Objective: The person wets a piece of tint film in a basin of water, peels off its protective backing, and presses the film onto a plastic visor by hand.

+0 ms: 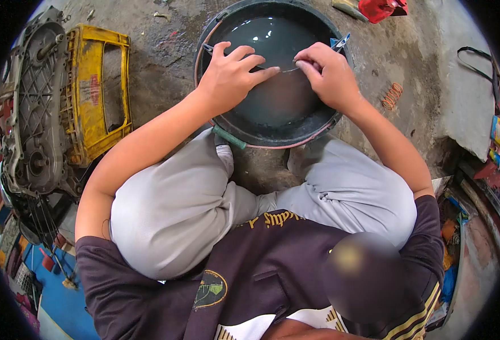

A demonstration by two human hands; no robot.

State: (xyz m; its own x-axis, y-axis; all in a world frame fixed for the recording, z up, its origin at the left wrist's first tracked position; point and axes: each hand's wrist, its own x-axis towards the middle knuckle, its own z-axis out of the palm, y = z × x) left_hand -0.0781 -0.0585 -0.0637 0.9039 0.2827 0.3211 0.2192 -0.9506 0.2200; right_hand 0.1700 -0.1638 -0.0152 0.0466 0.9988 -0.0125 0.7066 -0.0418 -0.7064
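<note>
Over the round black tub of dark, cloudy water, both hands are held close together. My right hand pinches a thin, wire-like strand between thumb and fingertips. The strand reaches across to my left hand, whose fingers are spread with the thumb stretched toward it. Whether the left fingers grip the strand's other end cannot be made out. Behind the right hand, a small blue and silver item sits at the tub's rim.
At left stand a yellow plastic frame and a grey metal engine casing. A copper-coloured coil spring lies on the concrete floor at right. A red object is beyond the tub. My bent knees flank its near side.
</note>
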